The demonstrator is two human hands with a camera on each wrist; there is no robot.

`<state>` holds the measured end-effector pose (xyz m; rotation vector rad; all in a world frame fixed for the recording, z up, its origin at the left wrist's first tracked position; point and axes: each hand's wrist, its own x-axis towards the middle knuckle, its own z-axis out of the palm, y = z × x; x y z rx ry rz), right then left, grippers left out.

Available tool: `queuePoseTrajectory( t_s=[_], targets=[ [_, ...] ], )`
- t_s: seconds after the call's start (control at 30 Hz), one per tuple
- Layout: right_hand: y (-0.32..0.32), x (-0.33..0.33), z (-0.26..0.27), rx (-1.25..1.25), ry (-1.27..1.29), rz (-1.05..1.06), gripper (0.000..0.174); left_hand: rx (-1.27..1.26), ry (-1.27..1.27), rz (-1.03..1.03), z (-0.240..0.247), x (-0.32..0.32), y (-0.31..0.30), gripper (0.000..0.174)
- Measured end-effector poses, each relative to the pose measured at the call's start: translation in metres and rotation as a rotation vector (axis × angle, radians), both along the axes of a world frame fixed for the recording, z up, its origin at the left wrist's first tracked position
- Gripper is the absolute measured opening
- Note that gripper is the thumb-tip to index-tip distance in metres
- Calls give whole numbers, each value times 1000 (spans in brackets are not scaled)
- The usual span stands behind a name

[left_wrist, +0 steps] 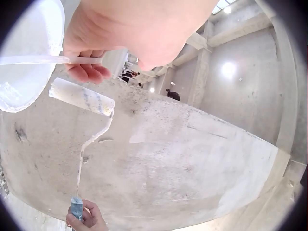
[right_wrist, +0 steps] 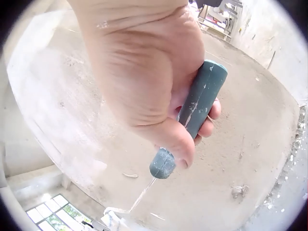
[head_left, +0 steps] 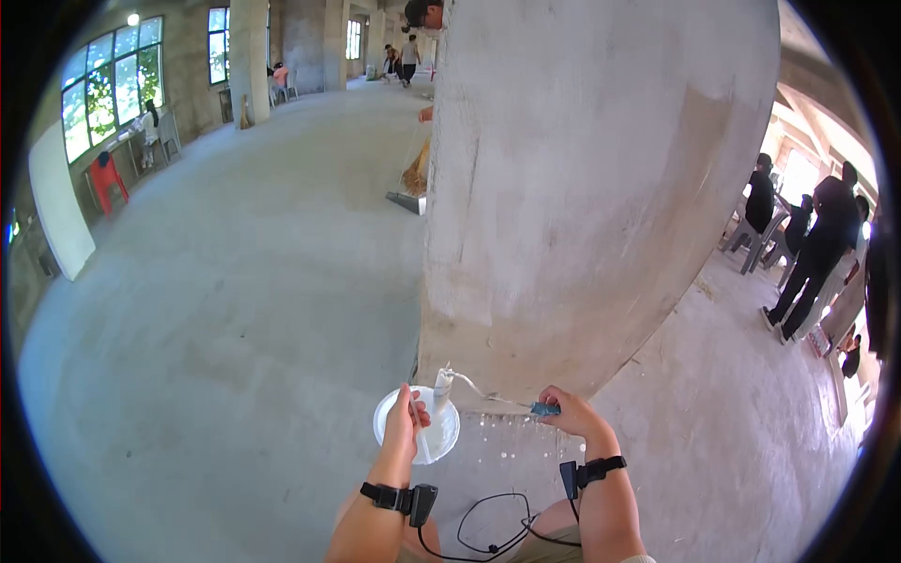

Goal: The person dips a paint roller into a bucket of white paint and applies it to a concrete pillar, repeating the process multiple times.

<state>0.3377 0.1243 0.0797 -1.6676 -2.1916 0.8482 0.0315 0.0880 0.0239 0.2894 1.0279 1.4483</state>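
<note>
My right hand grips the blue-green handle of a paint roller, with the thumb along the handle. Its paint-crusted wire frame reaches left to a white roller sleeve, close to the column face. In the head view the sleeve stands over the far right side of a round white bucket, which has white liquid inside. My left hand holds the bucket's flat white plastic handle in curled fingers. A broad plastered column, patchy white above and browner low down, rises in front of both hands.
White drips spot the concrete floor at the column's foot. A black cable loops between the wrist straps near my legs. Behind the column's left edge a person is partly hidden beside a broom and dustpan. Several people stand at right.
</note>
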Motion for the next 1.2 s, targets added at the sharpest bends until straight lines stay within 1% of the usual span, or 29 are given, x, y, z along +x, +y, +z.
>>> queuePoseTrajectory(
  t_s=[0.13, 0.23, 0.3, 0.33, 0.4, 0.43, 0.5, 0.53, 0.6, 0.63, 0.7, 0.73, 0.8, 0.9, 0.93, 1.0, 1.1, 1.2],
  targets=[
    [-2, 0, 10, -10, -5, -39, 34, -27, -12, 7, -3, 0, 2, 45],
    [-6, 3, 14, 66, 13, -49, 34, -4, -11, 18, -9, -1, 3, 45],
    [-12, 3, 24, 135, 111, -114, 34, -13, -12, 18, -9, -1, 3, 45],
    [-15, 4, 22, 136, 113, -126, 34, -24, -13, 30, -9, -1, 2, 45],
    [-13, 1, 29, 269, 359, -121, 32, -31, -26, 14, -10, -1, 6, 44],
    [-17, -2, 36, 271, 361, -130, 32, -54, -39, 6, -11, -1, 4, 43],
    [-21, -10, 56, 364, 519, -163, 27, -37, -28, -6, -10, 0, 5, 43],
    [-21, -13, 59, 362, 519, -171, 27, -29, -18, -9, -10, 1, 3, 43],
    [-19, -19, 65, 504, 594, -299, 23, -34, -9, -15, -7, 2, 2, 42],
    [-18, -23, 70, 506, 596, -305, 23, -34, 0, -14, -5, 2, 3, 42],
    [-17, -34, 81, 498, 833, -357, 21, -42, 3, -15, -2, 2, 2, 42],
    [-12, -37, 85, 500, 836, -362, 21, -48, 3, -12, -1, 3, 2, 42],
    [-5, -43, 89, 448, 957, -415, 20, -43, 4, -22, -3, 2, 1, 42],
    [4, -45, 84, 446, 1021, -398, 23, -28, 3, -30, -1, 2, -2, 43],
    [3, -48, 82, 448, 1022, -403, 23, -20, 6, -29, 1, 2, -2, 43],
    [0, -54, 77, 259, 1031, -320, 25, -20, 6, -37, 3, 3, -2, 43],
    [6, -44, 45, 220, 951, -326, 21, -27, 6, -38, 3, 4, -1, 43],
    [-5, -43, 20, 176, 878, -348, 17, -20, -1, -42, -3, 3, 4, 42]
  ],
)
